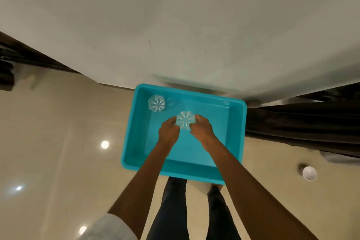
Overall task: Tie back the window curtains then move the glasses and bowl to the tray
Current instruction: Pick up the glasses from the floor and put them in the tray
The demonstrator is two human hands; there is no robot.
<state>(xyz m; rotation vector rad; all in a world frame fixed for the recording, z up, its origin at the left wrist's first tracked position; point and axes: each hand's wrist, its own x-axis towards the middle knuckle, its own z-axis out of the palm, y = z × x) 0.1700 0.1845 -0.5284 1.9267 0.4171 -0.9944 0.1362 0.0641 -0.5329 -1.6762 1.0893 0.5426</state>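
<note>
A teal plastic tray (229, 138) lies on the glossy floor against a white wall. One clear cut glass (156, 103) stands in the tray's far left corner. A second clear glass (185, 119) is over the middle of the tray, held between my left hand (168, 131) and my right hand (202, 129), each gripping one side. Whether its base touches the tray floor I cannot tell. A small white bowl (309, 173) sits on the floor to the right of the tray.
Dark curtain fabric (303, 128) bunches on the floor right of the tray. Dark wood furniture (11, 60) edges the far left. My legs (194, 210) stand just behind the tray's near rim. Beige tiles (58, 132) spread to the left.
</note>
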